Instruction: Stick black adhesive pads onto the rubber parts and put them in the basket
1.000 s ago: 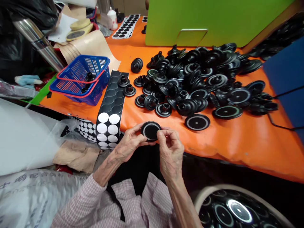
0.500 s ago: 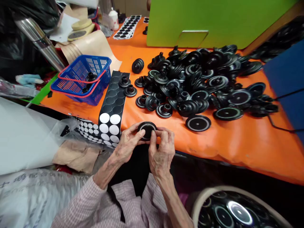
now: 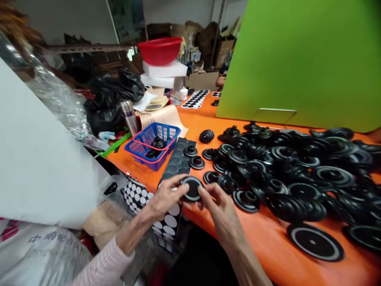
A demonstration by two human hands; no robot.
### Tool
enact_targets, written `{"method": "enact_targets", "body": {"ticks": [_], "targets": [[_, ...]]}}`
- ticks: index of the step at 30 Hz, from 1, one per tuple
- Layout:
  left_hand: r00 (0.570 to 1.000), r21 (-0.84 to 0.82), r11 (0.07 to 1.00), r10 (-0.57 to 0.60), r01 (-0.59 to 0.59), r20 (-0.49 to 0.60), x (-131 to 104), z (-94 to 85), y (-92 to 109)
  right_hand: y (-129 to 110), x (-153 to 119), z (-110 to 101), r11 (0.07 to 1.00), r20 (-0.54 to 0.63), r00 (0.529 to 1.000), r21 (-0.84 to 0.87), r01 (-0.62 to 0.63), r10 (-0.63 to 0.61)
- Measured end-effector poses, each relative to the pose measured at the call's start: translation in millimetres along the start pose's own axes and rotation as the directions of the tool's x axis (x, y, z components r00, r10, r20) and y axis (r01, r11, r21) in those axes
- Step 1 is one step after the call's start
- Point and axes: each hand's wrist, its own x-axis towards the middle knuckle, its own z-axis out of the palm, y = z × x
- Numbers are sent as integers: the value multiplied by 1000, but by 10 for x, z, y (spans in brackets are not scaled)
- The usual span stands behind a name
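A black round part (image 3: 193,190) with a pale ring on its face is held up between my two hands, above the table's front edge. My left hand (image 3: 166,198) pinches its left rim, thumb on the face. On the opposite rim, my right hand (image 3: 222,208) grips with thumb and fingers. The part's underside is hidden. Just behind my left hand lies a strip of round black stickers (image 3: 175,162), whose front end hangs over the edge showing white circles. Two similar stemmed parts (image 3: 197,162) rest beside the strip. To the right spreads a heap of black parts (image 3: 276,171).
A blue basket (image 3: 160,163) with red handles holds a few black parts. Behind it stand a steel flask (image 3: 128,113) and brown paper (image 3: 163,119). A green panel (image 3: 297,59) rises behind the heap on the orange table (image 3: 205,220). A red basin (image 3: 160,51) sits farther back.
The view has swung up and to the left, bringing the back of the room into sight. Both hands still hold the black part, now nearer the sticker strip.
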Motion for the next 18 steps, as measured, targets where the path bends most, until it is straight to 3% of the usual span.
{"method": "enact_targets", "body": {"ticks": [3, 5, 6, 7, 8, 10, 11, 13, 15, 18], "targets": [[970, 185, 975, 159, -124, -183, 141, -298, 632, -404, 480, 419, 963, 98, 984, 243, 118, -146], [879, 399, 890, 358, -219, -314, 154, -474, 856, -571, 686, 582, 916, 108, 966, 357, 182, -234], [846, 492, 841, 419, -225, -329, 138, -549, 858, -584, 734, 605, 917, 88, 958, 326, 231, -273], [841, 560, 803, 436, -202, -321, 108, -613, 783, -539, 738, 593, 929, 64, 952, 247, 276, -300], [865, 602, 784, 400, -152, -303, 71, -662, 642, -441, 699, 553, 942, 44, 947, 124, 311, -318], [923, 632, 775, 242, 2, -301, 0, -713, 240, -116, 515, 432, 932, 23, 947, -173, 318, -319], [918, 620, 779, 176, 91, -355, -20, -716, 28, 80, 394, 369, 900, 20, 949, -311, 306, -315], [887, 519, 840, 114, 155, -448, -11, -694, -314, 450, 158, 272, 840, 43, 955, -464, 280, -294], [879, 356, 922, 36, 155, -475, 44, -664, -482, 700, -8, 232, 785, 63, 948, -545, 294, -311], [915, 187, 972, -54, 140, -401, 120, -628, -482, 791, -72, 255, 700, 88, 926, -629, 338, -368]]}}
